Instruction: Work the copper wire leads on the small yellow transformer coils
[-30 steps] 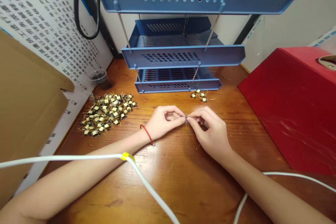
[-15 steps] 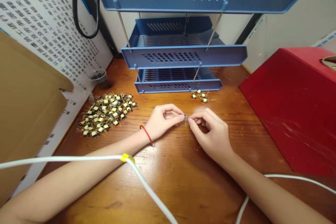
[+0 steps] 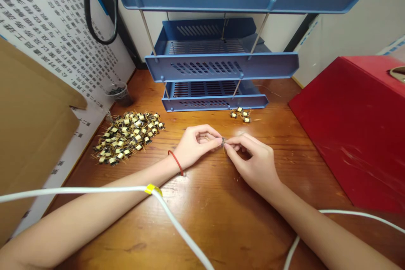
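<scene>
My left hand (image 3: pixel 196 146) and my right hand (image 3: pixel 249 161) meet above the wooden desk (image 3: pixel 202 228). Between their fingertips they pinch a tiny wire-legged transformer coil (image 3: pixel 223 141), mostly hidden by the fingers. A large heap of similar cream-and-black coils with copper wire leads (image 3: pixel 126 137) lies left of my left hand. A small cluster of such coils (image 3: pixel 240 114) sits just above my right hand. A red rubber band (image 3: pixel 175 162) circles my left wrist.
A blue slotted tiered tray rack (image 3: pixel 218 67) stands at the back of the desk. A red box (image 3: pixel 344 130) fills the right side, and a cardboard sheet (image 3: pixel 31 130) the left. A small plastic cup (image 3: pixel 119 94) stands by the printed wall poster (image 3: pixel 53 29). White cable (image 3: pixel 177 215) crosses my left forearm.
Both hands stay together, pinching the small coil, with only slight finger shifts. The whole view has drifted slightly as my head moves.
</scene>
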Demonstrator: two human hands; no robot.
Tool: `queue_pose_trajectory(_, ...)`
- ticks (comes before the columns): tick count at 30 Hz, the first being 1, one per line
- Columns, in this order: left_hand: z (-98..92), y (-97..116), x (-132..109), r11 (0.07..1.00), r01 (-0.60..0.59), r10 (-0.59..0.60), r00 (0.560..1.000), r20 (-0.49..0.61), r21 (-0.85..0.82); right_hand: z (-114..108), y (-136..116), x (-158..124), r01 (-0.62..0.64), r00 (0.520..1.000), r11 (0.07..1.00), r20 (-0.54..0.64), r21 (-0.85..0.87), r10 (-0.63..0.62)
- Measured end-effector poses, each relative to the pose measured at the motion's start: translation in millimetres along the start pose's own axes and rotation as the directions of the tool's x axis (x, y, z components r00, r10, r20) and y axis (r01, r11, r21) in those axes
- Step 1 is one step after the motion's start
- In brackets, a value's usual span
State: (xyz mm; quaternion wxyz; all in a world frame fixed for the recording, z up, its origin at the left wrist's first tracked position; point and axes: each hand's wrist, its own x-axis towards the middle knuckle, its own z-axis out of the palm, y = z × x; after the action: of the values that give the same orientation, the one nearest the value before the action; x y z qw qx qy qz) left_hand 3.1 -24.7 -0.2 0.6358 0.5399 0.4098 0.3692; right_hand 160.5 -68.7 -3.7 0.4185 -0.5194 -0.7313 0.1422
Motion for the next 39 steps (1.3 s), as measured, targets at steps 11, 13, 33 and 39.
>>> queue_pose_trajectory(11, -0.9, 0.7, 0.2, 0.999, -0.024, 0.024, 1.000, 0.010, -0.046, 0.9, 2.6, 0.3, 0.020, 0.999, 0.999, 0.040, 0.040, -0.022)
queue_pose_trajectory(13, -0.5, 0.9, 0.3, 0.999, -0.020, 0.020, 1.000, -0.005, -0.049, 1.0, 2.4, 0.1, 0.021, 0.999, 0.999, 0.040, 0.035, -0.022)
queue_pose_trajectory(33, 1.2, -1.1, 0.3, 0.999, -0.038, 0.038, 0.994, -0.099, 0.004, -1.6, -2.8, 1.2, -0.062, 0.998, 0.997, 0.005, 0.037, 0.062)
queue_pose_trajectory(39, 1.5, -1.2, 0.0, 0.999, -0.043, 0.044, 0.994, -0.097, 0.009, -0.8, -3.6, 1.3, -0.069, 0.998, 0.997, 0.007, 0.044, 0.069)
